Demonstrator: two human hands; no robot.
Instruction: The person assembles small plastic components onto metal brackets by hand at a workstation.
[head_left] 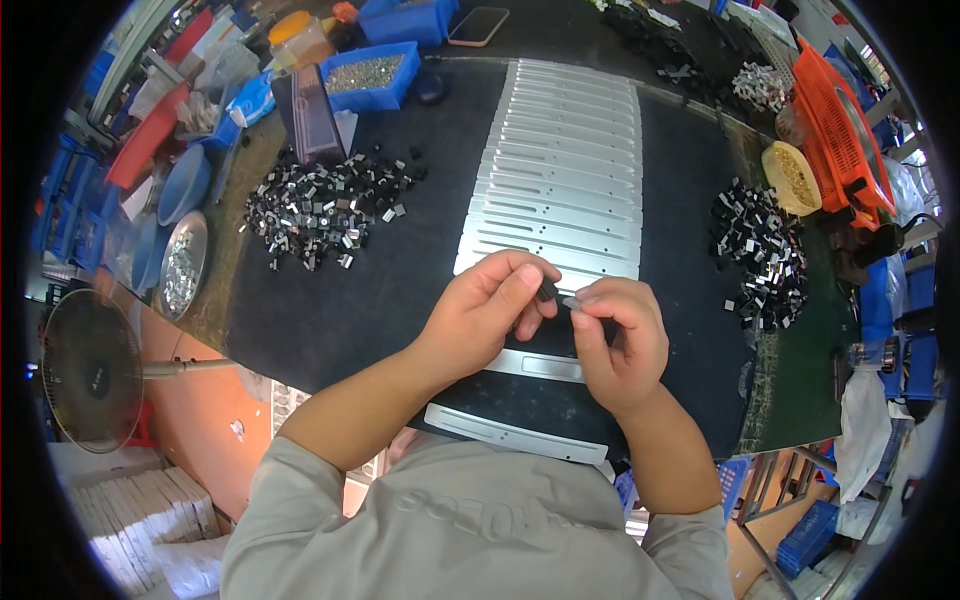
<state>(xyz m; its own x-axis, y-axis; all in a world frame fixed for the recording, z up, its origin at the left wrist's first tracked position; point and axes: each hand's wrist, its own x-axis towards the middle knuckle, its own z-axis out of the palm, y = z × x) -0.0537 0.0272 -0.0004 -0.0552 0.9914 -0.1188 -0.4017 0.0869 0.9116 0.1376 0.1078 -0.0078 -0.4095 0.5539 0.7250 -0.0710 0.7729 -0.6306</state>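
Both my hands are close together over the middle of the table. Between thumb and fingers, my left hand (pixel 492 305) pinches a small black block (pixel 546 291). Right beside it, my right hand (pixel 625 335) pinches a small flat grey piece (pixel 571 302); whether the two parts touch I cannot tell. Beneath and beyond my hands lies a long row of overlapping silver metal strips (pixel 560 195) with slots and small holes. One separate strip (pixel 540 366) lies under my wrists. Another, slightly curved strip (pixel 515 432) rests by the near table edge.
A heap of small black-and-silver pieces (pixel 325 210) lies at left, another heap (pixel 765 255) at right. Behind the left heap stand a dark upright box (pixel 308 115) and a blue bin (pixel 400 85). At right are a yellow bowl (pixel 790 178) and orange basket (pixel 830 130). A fan (pixel 93 370) stands left.
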